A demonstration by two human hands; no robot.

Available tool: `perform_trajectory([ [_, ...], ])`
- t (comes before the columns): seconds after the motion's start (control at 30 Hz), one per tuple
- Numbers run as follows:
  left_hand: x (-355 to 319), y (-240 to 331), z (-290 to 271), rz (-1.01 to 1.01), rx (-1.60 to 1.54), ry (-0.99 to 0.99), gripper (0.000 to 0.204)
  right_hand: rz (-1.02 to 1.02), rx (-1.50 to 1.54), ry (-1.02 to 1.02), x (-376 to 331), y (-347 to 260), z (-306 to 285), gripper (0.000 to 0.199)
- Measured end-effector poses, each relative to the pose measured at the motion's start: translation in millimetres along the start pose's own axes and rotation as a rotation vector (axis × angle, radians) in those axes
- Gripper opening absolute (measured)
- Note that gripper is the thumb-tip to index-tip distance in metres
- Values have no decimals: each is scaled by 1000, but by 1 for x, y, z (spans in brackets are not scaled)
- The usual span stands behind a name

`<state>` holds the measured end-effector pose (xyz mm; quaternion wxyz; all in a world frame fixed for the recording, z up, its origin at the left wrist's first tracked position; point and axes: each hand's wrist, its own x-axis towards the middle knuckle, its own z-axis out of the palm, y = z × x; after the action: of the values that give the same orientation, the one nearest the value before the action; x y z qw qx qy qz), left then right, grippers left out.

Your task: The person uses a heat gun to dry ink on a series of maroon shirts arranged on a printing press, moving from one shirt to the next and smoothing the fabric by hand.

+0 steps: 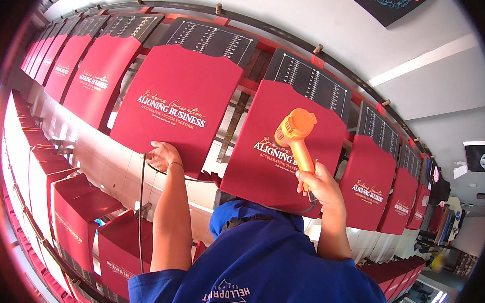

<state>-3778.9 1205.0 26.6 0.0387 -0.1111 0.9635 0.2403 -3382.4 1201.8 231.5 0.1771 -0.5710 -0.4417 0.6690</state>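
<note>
My right hand is wrapped around the handle of an orange heat gun, a hand-held dryer. Its head is over the white and gold print on a red shirt panel straight ahead of me. To the left, my left hand is at the near edge of the neighbouring red shirt panel. Its fingers are closed on a thin black cable, which hangs down beside my forearm. Part of the cable's run is hidden.
Red printed panels on dark boards with white ruler marks line a long curved rack. A black rail runs behind them. A second row of red panels stands at the lower left. Clothes and clutter are far right.
</note>
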Motion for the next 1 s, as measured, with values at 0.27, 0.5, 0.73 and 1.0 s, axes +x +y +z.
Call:
perform_trajectory([
  [0.27,5,-2,2,-3,19,-48,64,-27,-65,52,1,6,-1,22],
  [0.5,-6,5,-12,-1,22,-83,65,29,-66,11,-12,10,-3,24],
  [0.73,-2,1,-5,8,29,-58,64,58,-69,-12,-15,11,0,21],
  [1.0,-2,0,-3,32,58,-13,62,34,-17,-16,-15,10,-2,23],
])
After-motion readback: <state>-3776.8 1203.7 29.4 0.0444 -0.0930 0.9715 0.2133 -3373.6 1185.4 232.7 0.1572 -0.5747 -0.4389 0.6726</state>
